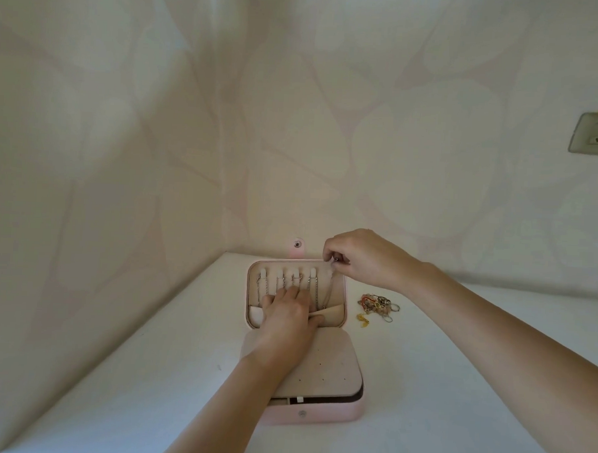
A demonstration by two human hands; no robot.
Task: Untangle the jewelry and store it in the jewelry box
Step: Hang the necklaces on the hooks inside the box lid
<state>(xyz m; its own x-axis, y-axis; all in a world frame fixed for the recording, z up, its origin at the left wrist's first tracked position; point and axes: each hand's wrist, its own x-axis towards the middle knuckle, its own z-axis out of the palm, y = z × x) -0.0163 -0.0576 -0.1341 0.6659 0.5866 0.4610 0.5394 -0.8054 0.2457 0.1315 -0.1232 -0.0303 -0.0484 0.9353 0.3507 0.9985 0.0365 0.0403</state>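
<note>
1. Jewelry box (317, 412): open on the table (455, 370). Its lid (345, 297) is laid back at 12 o'clock from the base.
2. Left hand (287, 315): my fingers lie straight and spread over the hung chains (281, 283) mid-lid, pressing them flat. The thumb rests at the edge of the pocket (335, 311). It grips nothing.
3. Right hand (364, 260): at the lid's 1 o'clock corner, thumb and forefinger pinch the top end of a thin chain (329, 292). The chain runs down the lid's right side to the pocket.
4. Tangle (378, 307): rings and chains heaped on the table at 3 o'clock from the lid, apart from the box.
5. Handling, my judgement: the chain is light, limp and slippery, and it will kink or snag on its neighbours. It is best held at the very end, by the clasp, never tugged mid-length. I cannot tell whether it is seated on its hook.
</note>
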